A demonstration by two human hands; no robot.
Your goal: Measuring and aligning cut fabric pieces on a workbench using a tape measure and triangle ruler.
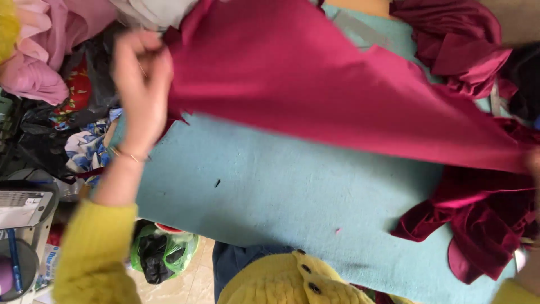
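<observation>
Yellow cardigan below; left hand grip pinches magenta cloth edge, cloth stretched rightward; right grip unclear

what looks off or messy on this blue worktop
Mostly clutter: crumpled maroon velvet is heaped at the blue worktop's right edge. The left hand holds the magenta cloth stretched out.

We count one left hand in full view, upper left of the frame; only a sliver of the right hand shows at the right edge. One stretched crimson cloth, two darker maroon velvet heaps, upper right and lower right. One teal table cover. One pink fabric pile, upper left. Three dark buttons on one yellow cardigan, bottom centre. One green plastic bag, lower left.
</observation>
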